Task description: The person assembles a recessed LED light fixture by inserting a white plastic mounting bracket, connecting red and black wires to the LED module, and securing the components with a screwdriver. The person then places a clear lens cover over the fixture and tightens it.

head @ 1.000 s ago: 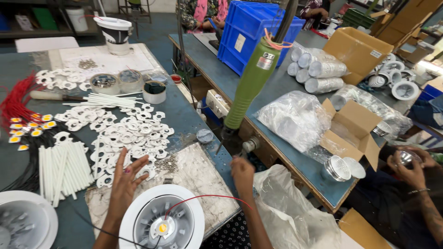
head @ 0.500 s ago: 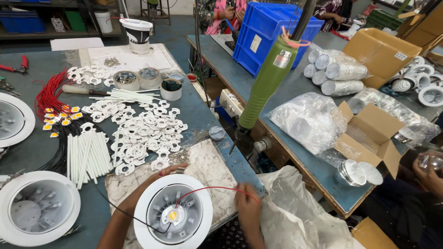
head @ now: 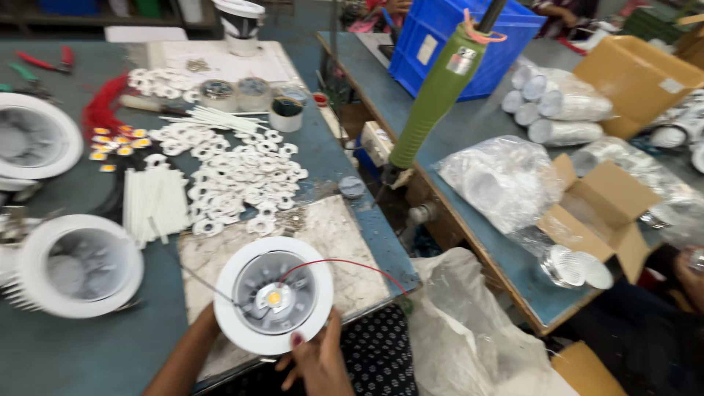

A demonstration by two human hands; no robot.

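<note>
A round white downlight housing [head: 273, 295] with a yellow LED chip at its centre sits at the near edge of the blue table, on a worn board [head: 334, 242]. A red wire [head: 352, 265] loops out of it to the right and a thin dark wire runs left. My right hand [head: 317, 359] grips the housing's near rim from below. My left hand [head: 209, 323] is mostly hidden behind the housing's left rim, with only the forearm plainly showing.
Two more white housings [head: 77, 265] [head: 33, 136] lie at the left. White rings [head: 242, 176], white sticks [head: 154, 198], red wires and small tins cover the table. A green powered screwdriver [head: 433, 95] hangs at centre. Plastic bags, a cardboard box [head: 601, 209] and a blue crate stand right.
My right hand has come in from the red wire to the housing's near rim. My left hand has slid under the housing's left side. The view has shifted left and closer.
</note>
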